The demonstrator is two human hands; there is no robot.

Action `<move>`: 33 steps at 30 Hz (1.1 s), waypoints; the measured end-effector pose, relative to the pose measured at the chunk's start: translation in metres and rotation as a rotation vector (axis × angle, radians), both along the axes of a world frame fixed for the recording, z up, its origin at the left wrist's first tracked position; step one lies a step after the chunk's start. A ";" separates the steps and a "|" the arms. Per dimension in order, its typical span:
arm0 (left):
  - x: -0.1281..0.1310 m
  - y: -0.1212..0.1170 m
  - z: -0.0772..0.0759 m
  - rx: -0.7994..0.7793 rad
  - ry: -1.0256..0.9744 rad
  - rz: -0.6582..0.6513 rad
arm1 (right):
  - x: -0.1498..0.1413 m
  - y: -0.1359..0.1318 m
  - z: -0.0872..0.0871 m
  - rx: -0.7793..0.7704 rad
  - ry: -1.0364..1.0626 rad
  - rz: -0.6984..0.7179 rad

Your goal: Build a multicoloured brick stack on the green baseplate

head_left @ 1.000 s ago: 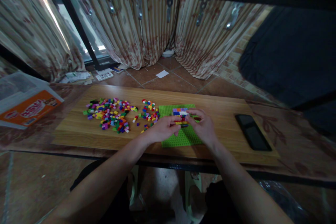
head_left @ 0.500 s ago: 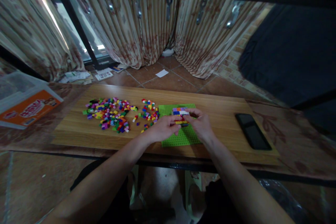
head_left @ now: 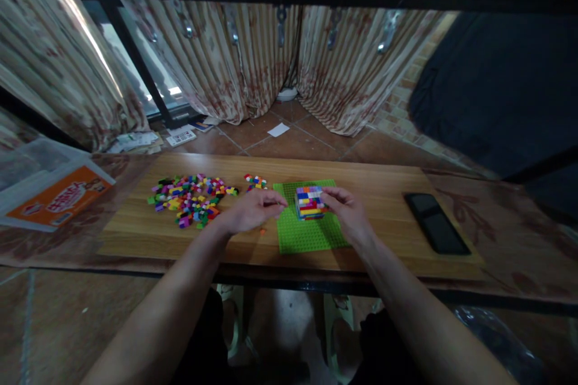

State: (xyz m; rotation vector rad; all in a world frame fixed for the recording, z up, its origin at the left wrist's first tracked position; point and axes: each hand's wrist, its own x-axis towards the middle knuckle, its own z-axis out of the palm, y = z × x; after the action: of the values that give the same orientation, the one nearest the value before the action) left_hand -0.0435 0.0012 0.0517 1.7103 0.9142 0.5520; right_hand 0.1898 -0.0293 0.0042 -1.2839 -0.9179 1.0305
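Observation:
A small block (head_left: 309, 204) of stacked toy bricks in purple, white, blue, red and yellow stands on a green studded baseplate (head_left: 311, 240). At its right side my right hand (head_left: 350, 213) is closed, with thumb and fingertips on the upper right edge; whether a loose brick is between them is hidden. My left hand (head_left: 255, 210) hovers left of the block, over the baseplate's left edge, its fingers loosely stretched and nothing visible in them. It partly covers a small group of loose bricks (head_left: 255, 181).
A larger pile of mixed toy bricks (head_left: 194, 195) lies on the left of the wooden board (head_left: 374, 246). A black phone (head_left: 436, 224) rests at the right end. On the far left stands a clear plastic box (head_left: 54, 192) with an orange label.
My left hand has come off the brick block and moved left toward the loose bricks. My right hand stays at the block's right side. The view has tilted slightly.

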 end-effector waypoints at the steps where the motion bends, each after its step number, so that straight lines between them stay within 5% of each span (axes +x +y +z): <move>1: -0.010 0.003 0.001 0.020 0.052 -0.035 | 0.003 -0.001 0.002 0.007 0.009 -0.026; 6: -0.041 0.005 -0.001 0.134 0.400 -0.138 | 0.012 0.001 0.005 0.037 -0.056 -0.145; 17: -0.023 -0.011 -0.010 0.370 0.726 -0.227 | 0.008 0.001 0.003 0.058 -0.226 -0.106; 33: 0.003 -0.004 -0.008 0.404 0.345 -0.081 | 0.005 0.001 0.006 0.057 -0.198 -0.096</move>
State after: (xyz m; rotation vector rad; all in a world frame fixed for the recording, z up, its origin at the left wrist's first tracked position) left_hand -0.0401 -0.0024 0.0438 2.2477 1.0165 0.4114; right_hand 0.1952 -0.0287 0.0106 -1.3859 -1.0169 0.8073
